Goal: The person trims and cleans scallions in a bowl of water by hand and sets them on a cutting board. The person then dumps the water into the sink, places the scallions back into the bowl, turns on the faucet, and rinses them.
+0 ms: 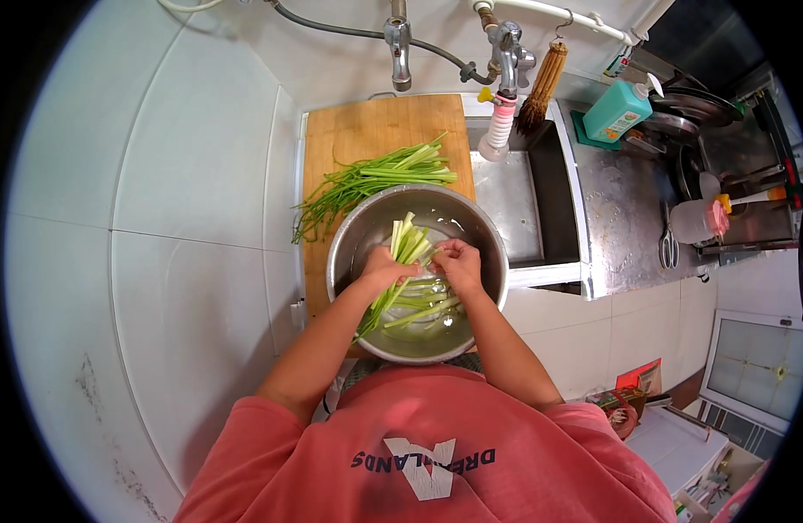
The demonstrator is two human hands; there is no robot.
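Observation:
A large steel bowl (342, 261) with water stands partly on a wooden cutting board (332, 131). Over the bowl my left hand (384, 268) is closed around a bunch of green stalks (406, 240), pale ends pointing away from me. My right hand (458, 263) is beside the bunch, fingers pinched together at the stalks; what lies between its fingertips is too small to make out. More stalks (423, 315) lie in the water below my hands. Behind the bowl, a pile of green stalks (375, 179) rests on the board.
Right of the board is a sink (510, 200), below a tap with a pink hose (499, 131). A second tap (399, 52) and a hanging brush (542, 87) are at the wall. The counter holds a green bottle (617, 112), scissors (669, 248) and a jar (693, 222).

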